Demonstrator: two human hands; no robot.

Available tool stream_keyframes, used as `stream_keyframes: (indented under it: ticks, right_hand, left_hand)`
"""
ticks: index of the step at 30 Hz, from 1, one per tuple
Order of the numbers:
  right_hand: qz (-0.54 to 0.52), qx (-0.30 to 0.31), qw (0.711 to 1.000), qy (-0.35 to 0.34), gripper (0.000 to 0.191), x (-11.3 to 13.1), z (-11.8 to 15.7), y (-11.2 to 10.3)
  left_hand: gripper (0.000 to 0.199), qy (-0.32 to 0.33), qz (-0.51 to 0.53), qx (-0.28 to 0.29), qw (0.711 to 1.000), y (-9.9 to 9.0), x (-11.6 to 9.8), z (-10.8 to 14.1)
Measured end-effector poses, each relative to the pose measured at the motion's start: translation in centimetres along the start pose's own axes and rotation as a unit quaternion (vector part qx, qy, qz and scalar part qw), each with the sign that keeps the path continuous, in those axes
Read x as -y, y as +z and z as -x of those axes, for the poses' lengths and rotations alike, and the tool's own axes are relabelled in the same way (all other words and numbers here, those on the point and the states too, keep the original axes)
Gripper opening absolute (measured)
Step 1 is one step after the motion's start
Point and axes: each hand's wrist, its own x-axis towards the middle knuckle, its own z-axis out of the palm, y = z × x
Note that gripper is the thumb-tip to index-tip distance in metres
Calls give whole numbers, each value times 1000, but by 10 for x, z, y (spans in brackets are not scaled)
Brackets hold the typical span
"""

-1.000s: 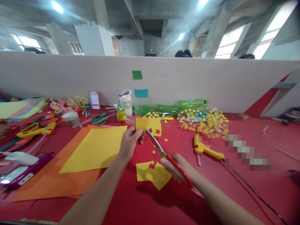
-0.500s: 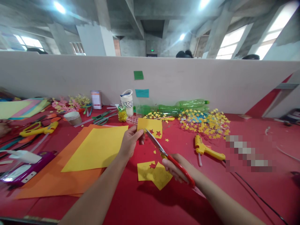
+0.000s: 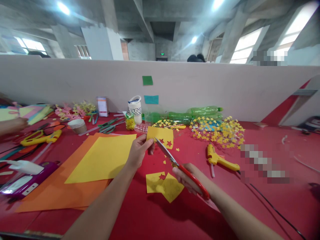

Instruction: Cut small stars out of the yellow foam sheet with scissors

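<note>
Between the fingers and thumb of my left hand (image 3: pixel 140 150) is a small yellow sheet (image 3: pixel 161 132) with star-shaped holes cut through it. My right hand (image 3: pixel 190 178) is closed round the red handles of a pair of scissors (image 3: pixel 168 152). The blade tips point at the sheet's lower left, close to my left thumb. On the table below lie two more yellow pieces (image 3: pixel 172 190), one with a star hole. A loose yellow star (image 3: pixel 177 149) rests to the right of the held sheet.
A yellow glue gun (image 3: pixel 222 161) lies on the right, in front of many yellow stars (image 3: pixel 225 133). Green bottles (image 3: pixel 181 117) line the partition. Large yellow (image 3: pixel 100 160) and orange sheets (image 3: pixel 47 196) cover the left. Another person's hand (image 3: pixel 18 124) is at far left.
My hands, the sheet and the scissors stay almost where they were. At far left, the other person's hand and forearm have come further into view, with something pink at the fingers.
</note>
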Motion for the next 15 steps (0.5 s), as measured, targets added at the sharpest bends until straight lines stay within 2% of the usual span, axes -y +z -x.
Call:
stream_keyframes:
  ticks: [8, 15]
  right_hand:
    - [3, -6, 1000, 15, 52, -4, -2, 0]
    - [4, 8, 1000, 2, 51, -3, -1, -3]
  left_hand:
    - [11, 1, 9, -10, 1000, -1, 2, -2]
    - [11, -27, 10, -17, 999, -4, 0, -2]
